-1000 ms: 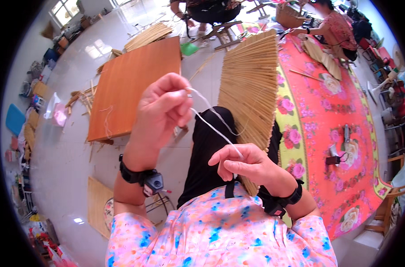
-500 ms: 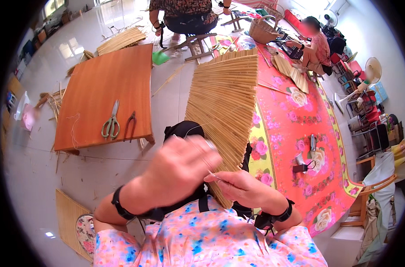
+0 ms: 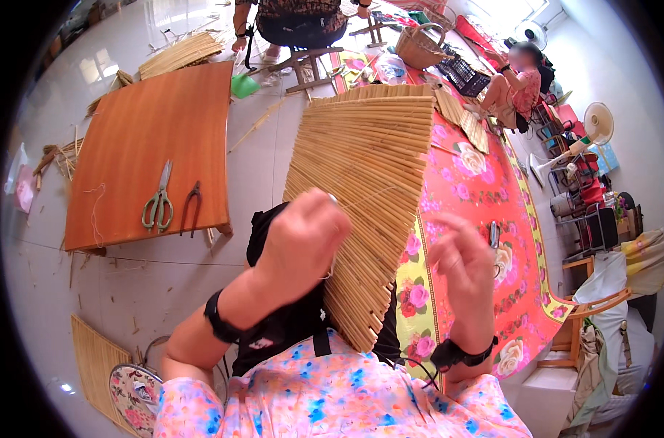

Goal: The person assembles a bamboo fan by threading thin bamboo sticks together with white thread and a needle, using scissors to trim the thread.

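Fan-shaped panel of slim straw-coloured stalks (image 3: 368, 157) lies between left hand (image 3: 313, 230) and right hand (image 3: 463, 255)

Head view, looking down: the panel rests over black trousers (image 3: 260, 233), its long axis running away from the person, narrow end by the shirt (image 3: 332, 394), broad end farthest off. The left hand is the nearer of the 2, overlapping the panel's left side, fingers curled into a loose fist; a short loop of pale thread (image 3: 327, 277) shows just below. Blur hides whether fingertips pinch it or touch the stalks. The right hand appears past the right edge, apart from the panel, fingers bent and partly spread; I cannot tell whether it holds anything. Neither hand covers the panel's broad end or right edge. Rightward spreads a floral cloth (image 3: 525, 299); leftward, pale floor (image 3: 255, 175) separates the panel from a wooden table (image 3: 120, 160) bearing scissors (image 3: 157, 208) and pliers (image 3: 192, 204).
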{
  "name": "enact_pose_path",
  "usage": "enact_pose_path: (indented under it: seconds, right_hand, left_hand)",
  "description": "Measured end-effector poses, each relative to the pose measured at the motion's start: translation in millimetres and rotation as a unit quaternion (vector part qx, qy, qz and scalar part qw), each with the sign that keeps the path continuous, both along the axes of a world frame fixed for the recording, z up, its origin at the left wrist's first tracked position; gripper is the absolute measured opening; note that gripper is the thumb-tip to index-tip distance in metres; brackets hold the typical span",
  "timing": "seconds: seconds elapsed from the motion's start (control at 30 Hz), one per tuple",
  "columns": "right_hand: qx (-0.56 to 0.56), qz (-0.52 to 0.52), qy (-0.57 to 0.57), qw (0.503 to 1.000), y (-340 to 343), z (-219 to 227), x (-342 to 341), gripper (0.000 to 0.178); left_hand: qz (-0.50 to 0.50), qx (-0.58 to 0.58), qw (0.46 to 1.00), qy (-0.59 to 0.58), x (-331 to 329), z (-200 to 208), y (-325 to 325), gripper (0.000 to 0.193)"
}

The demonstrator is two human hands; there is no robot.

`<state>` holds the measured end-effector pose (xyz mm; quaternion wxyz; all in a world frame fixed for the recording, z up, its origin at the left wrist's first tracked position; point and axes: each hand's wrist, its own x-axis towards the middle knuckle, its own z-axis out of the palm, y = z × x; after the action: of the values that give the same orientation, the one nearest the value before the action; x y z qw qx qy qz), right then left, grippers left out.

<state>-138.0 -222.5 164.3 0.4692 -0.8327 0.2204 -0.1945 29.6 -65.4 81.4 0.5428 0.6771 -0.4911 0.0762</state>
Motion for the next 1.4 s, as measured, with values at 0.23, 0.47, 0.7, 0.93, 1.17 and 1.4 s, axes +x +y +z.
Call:
enact_pose_path:
  seconds: [0.23,0.47,0.7,0.93,1.17,1.4]
  right_hand:
    - [-0.177,-0.061,-0.056,0.981,-20,-33,53,0.03]
    - [-0.237,-0.082,-0.015,0.968,-8,-35,64,0.022]
    - [-0.303,-0.086,-0.03,0.949,-6,-37,66,0.02]
    - [-0.325,-0.072,-0.014,0.943,-13,-39,63,0.017]
    - [-0.238,-0.07,-0.052,0.967,-15,-40,59,0.017]
    - [-0.182,-0.114,-0.053,0.975,-15,-50,58,0.02]
  left_hand:
    - [-0.113,-0.096,0.919,0.366,6,-29,-64,0.012]
    - [0.023,-0.079,0.988,0.129,-2,-17,-81,0.009]
    - [-0.3,-0.085,0.78,0.542,17,-19,-77,0.012]
    - [-0.207,-0.115,0.883,0.406,28,-19,-73,0.011]
    - [-0.033,-0.064,0.987,0.143,39,7,-30,0.014]
    - [-0.065,-0.008,0.997,0.03,28,7,-25,0.021]
